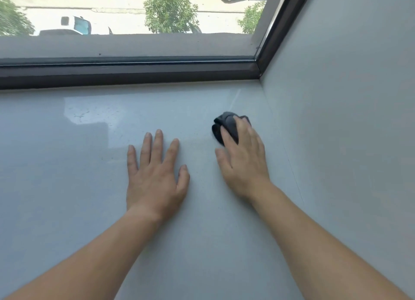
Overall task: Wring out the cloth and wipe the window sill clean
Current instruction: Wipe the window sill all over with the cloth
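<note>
Cloth: the small dark grey bunched cloth (226, 126) is lying on the pale glossy window sill (67, 187), at about 1 o'clock from the middle, near the right side wall (348, 97).
Right hand: the right hand (241, 158) is pressing on the cloth, fingers curled over it and grasping it.
Left hand: the left hand (155, 176) is resting flat on the sill, fingers spread, holding nothing.
Done: wringing seems finished; the cloth is not dripping.
Wiping: it looks to be going on in the right corner.
Left: small specks and dried marks are showing at 10 o'clock, below the dark window frame (134, 71), so most of the sill is probably waiting.
</note>
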Tool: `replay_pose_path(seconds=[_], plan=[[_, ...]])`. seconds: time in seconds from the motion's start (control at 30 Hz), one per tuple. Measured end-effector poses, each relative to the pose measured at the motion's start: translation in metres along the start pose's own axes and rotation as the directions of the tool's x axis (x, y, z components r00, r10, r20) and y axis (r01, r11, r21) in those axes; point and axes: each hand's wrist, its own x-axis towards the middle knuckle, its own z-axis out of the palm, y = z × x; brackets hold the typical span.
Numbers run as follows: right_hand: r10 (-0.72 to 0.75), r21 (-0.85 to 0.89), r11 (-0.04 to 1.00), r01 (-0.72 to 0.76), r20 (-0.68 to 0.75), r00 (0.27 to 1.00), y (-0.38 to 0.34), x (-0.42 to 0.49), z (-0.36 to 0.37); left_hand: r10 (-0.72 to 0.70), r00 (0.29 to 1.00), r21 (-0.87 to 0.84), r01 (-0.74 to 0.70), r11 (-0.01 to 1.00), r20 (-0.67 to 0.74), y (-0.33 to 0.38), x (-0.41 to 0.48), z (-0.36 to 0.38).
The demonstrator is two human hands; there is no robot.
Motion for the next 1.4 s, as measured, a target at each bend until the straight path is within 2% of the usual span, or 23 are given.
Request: replay_pose_path(seconds=[0.1,0.23,0.3,0.43,0.53,0.6,0.83,0.97,1.07,1.13,1.27,1.4], plan=[[0.006,-0.007,1.0,-0.006,0.015,1.0,0.009,-0.035,0.001,-0.004,1.0,-0.009,0.004,1.0,-0.006,0.001,-0.001,0.0],[0.204,-0.045,0.978,-0.204,-0.011,0.979,0.03,0.034,-0.008,0.0,1.0,-0.006,0.0,1.0,-0.009,0.001,0.0,0.0],[0.257,-0.038,0.966,-0.257,-0.015,0.966,0.037,0.048,-0.01,-0.001,1.0,-0.009,0.001,1.0,-0.016,0.0,0.0,0.001],[0.242,-0.051,0.968,-0.247,-0.084,0.967,0.03,-0.036,-0.004,0.002,1.0,-0.03,-0.003,1.0,-0.022,0.001,-0.002,0.001],[0.255,-0.05,0.966,-0.255,-0.01,0.967,0.022,-0.117,-0.005,0.014,0.999,-0.04,-0.015,0.999,-0.032,0.001,-0.002,0.002],[0.271,-0.07,0.961,-0.269,0.016,0.963,0.021,-0.137,-0.006,0.017,0.999,-0.038,-0.018,0.999,-0.03,0.001,-0.003,0.003],[0.275,-0.066,0.959,-0.276,-0.017,0.961,0.039,-0.038,-0.008,0.025,0.998,-0.05,-0.028,0.998,-0.058,0.0,-0.002,0.007],[0.243,-0.094,0.964,-0.247,-0.06,0.968,0.038,-0.121,-0.005,0.041,0.998,-0.08,-0.044,0.996,-0.043,-0.004,-0.002,0.006],[0.257,-0.103,0.961,-0.255,0.002,0.967,0.032,-0.196,-0.005,0.081,0.993,-0.143,-0.092,0.985,-0.082,-0.006,-0.01,0.002],[0.277,-0.107,0.956,-0.273,0.028,0.96,0.029,-0.211,-0.005,0.096,0.986,-0.169,-0.119,0.978,-0.137,-0.004,-0.028,0.0],[0.2,-0.093,0.975,-0.2,-0.012,0.98,0.027,-0.139,-0.005,0.142,0.983,-0.181,-0.161,0.97,-0.113,0.011,-0.098,0.009],[0.248,-0.05,0.967,-0.25,-0.042,0.968,0.023,-0.035,0.0,0.172,0.984,-0.116,-0.176,0.978,-0.041,0.011,-0.144,0.029]])
